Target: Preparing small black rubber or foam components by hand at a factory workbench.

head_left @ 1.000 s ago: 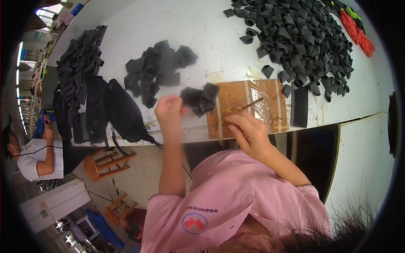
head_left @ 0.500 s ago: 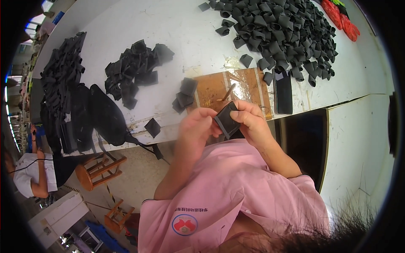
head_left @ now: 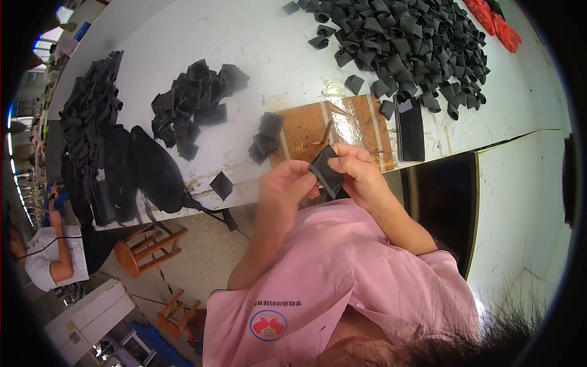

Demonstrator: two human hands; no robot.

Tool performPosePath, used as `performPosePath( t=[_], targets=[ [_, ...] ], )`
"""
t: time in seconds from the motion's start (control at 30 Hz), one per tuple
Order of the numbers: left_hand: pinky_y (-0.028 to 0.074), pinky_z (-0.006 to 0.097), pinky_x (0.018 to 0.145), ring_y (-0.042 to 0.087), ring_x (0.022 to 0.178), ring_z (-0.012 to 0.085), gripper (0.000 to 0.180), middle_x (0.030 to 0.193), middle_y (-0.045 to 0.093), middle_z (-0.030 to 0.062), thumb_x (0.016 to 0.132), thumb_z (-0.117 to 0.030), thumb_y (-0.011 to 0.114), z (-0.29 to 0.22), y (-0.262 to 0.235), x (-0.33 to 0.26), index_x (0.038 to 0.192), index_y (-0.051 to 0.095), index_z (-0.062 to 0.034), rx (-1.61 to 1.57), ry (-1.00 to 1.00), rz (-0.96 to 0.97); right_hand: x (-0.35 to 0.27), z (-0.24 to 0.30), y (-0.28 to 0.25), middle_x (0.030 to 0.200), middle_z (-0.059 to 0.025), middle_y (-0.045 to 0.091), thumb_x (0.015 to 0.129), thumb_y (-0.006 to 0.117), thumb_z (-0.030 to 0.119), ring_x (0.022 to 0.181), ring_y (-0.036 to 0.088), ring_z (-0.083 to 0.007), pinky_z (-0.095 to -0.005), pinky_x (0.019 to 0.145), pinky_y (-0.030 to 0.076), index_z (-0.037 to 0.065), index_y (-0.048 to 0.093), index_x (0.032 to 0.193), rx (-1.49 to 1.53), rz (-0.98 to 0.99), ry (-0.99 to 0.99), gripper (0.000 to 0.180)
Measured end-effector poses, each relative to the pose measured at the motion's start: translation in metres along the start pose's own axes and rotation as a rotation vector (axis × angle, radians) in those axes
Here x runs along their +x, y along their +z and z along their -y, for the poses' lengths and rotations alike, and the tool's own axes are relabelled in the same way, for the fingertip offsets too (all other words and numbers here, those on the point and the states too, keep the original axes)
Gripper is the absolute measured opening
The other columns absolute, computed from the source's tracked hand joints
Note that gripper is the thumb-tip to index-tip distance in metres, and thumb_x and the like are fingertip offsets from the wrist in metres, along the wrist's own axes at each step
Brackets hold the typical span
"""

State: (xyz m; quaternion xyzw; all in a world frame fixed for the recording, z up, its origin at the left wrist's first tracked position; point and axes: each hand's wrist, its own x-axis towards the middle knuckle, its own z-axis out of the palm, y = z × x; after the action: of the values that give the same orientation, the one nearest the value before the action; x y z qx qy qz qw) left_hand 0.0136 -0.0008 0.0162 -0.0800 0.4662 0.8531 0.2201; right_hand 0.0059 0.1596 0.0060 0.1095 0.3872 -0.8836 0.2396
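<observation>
Between my hands, just off the table's near edge, I hold a small black fabric sleeve (head_left: pixel 329 175). My left hand (head_left: pixel 287 183) pinches its left corner between thumb and fingers. Across its upper right side lies the thumb of my right hand (head_left: pixel 359 174), with the fingers closed behind it. Beyond the hands a brown taped board (head_left: pixel 302 131) lies on the table, and a thin brown stick-like piece (head_left: pixel 328 132) sticks up from it. A few flat black pieces (head_left: pixel 267 136) overlap the board's left edge.
A large heap of black tube-like pieces (head_left: pixel 397 46) covers the far right, with a dark flat case (head_left: pixel 409 131) nearer. Smaller black piles (head_left: pixel 195 101) and a black bag (head_left: pixel 153 165) lie left. Wooden stools (head_left: pixel 147 248) and another person (head_left: pixel 52 254) are beyond the table's left side.
Both hands keep hold of the black sleeve; my left thumb has shifted against its left corner and the sleeve has turned slightly. The view has moved a little.
</observation>
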Motion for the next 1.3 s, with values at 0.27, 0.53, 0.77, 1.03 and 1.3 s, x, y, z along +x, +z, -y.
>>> performPosePath(
  t=[0.27, 0.53, 0.77, 1.03, 1.3],
  targets=[
    [0.041, 0.016, 0.057, 0.050, 0.062, 0.0045, 0.006, 0.072, 0.057, 0.0025, 0.082, -0.002, 0.053, 0.001, 0.016, 0.003, 0.087, 0.053, 0.0013, 0.520, 0.257, -0.183, -0.005, 0.001, 0.017, 0.082, -0.0133, 0.052, 0.072, 0.065, 0.008, 0.069, 0.054, -0.0242, -0.0299, 0.058, 0.044, -0.002, 0.054, 0.083, -1.229, -0.423, -0.846, 0.019],
    [0.038, 0.021, 0.042, 0.049, 0.049, 0.0044, 0.007, 0.059, 0.054, 0.0028, 0.076, 0.002, 0.058, 0.026, 0.016, 0.013, 0.080, 0.052, 0.0005, 1.122, 0.746, -0.367, 0.001, -0.008, 0.015, 0.074, -0.0116, 0.053, 0.068, 0.061, -0.001, 0.063, 0.054, -0.0265, -0.0332, 0.054, 0.044, -0.001, 0.056, 0.078, -1.280, -0.242, -0.982, 0.011],
    [0.032, 0.017, 0.040, 0.042, 0.044, 0.0042, 0.021, 0.071, 0.054, 0.0053, 0.074, 0.006, 0.053, 0.010, 0.015, 0.018, 0.092, 0.047, -0.0017, 0.110, 0.312, -0.240, 0.009, -0.017, 0.005, 0.072, -0.0082, 0.054, 0.068, 0.060, 0.001, 0.062, 0.054, -0.0219, -0.0319, 0.052, 0.045, 0.000, 0.056, 0.078, -1.482, -0.389, -1.073, 0.011],
    [0.026, 0.016, 0.037, 0.037, 0.046, 0.0012, 0.016, 0.068, 0.051, 0.0021, 0.073, 0.008, 0.049, 0.002, 0.016, 0.018, 0.087, 0.049, -0.0002, 0.328, 0.309, -0.156, 0.002, -0.001, 0.005, 0.065, 0.0025, 0.052, 0.078, 0.062, 0.010, 0.053, 0.041, -0.0049, -0.0160, 0.049, 0.033, 0.004, 0.059, 0.078, 0.321, 0.119, 0.052, 0.006],
    [0.022, 0.018, 0.032, 0.033, 0.035, 0.0036, 0.016, 0.084, 0.056, 0.0155, 0.080, 0.009, 0.038, -0.041, 0.029, 0.030, 0.092, 0.045, 0.0002, -0.464, -0.048, 0.238, 0.006, 0.056, 0.019, 0.063, 0.0053, 0.046, 0.084, 0.057, 0.023, 0.059, 0.038, -0.0016, -0.0187, 0.050, 0.031, 0.005, 0.054, 0.074, -0.451, 0.111, -0.322, 0.021]
  ],
)
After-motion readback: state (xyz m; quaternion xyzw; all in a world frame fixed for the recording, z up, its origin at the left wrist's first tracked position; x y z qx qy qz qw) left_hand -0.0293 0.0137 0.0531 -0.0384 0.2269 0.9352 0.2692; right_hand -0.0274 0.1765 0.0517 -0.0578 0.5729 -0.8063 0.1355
